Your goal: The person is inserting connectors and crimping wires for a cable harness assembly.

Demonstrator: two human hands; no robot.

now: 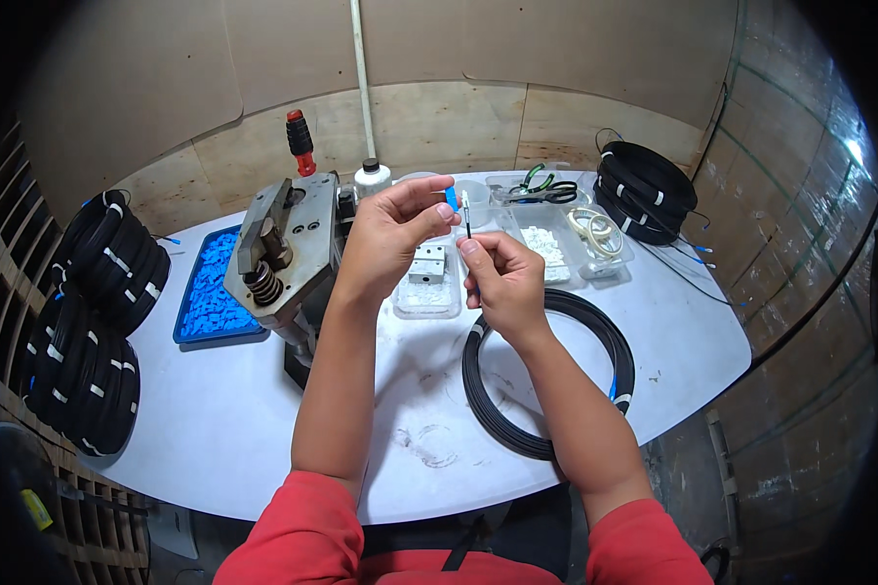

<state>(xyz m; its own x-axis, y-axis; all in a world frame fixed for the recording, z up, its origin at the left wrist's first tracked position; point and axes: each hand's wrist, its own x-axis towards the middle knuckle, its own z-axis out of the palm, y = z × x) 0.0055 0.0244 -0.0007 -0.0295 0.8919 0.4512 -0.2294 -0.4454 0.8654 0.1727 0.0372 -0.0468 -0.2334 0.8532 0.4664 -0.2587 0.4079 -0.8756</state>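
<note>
My left hand (392, 239) is raised over the table and pinches a small blue plastic connector piece (452, 199) between thumb and fingers. Close beside it, my right hand (505, 285) grips a thin black cable (468, 226) whose white tip (464, 198) points upward. The blue piece and the tip are side by side; whether they touch I cannot tell. Under my right forearm lies a coil of black cable (480, 398) with white ties. Below my hands, a metal block (426, 265) sits in a clear plastic tray (427, 310).
A metal hand press (281, 244) with a red-black handle stands left of centre, beside a tray (219, 340) of blue pieces. More black coils (88, 375) lie at the left edge and others (644, 190) at back right. Clear boxes hold white parts (544, 246), scissors (548, 193) and tape rolls (603, 234).
</note>
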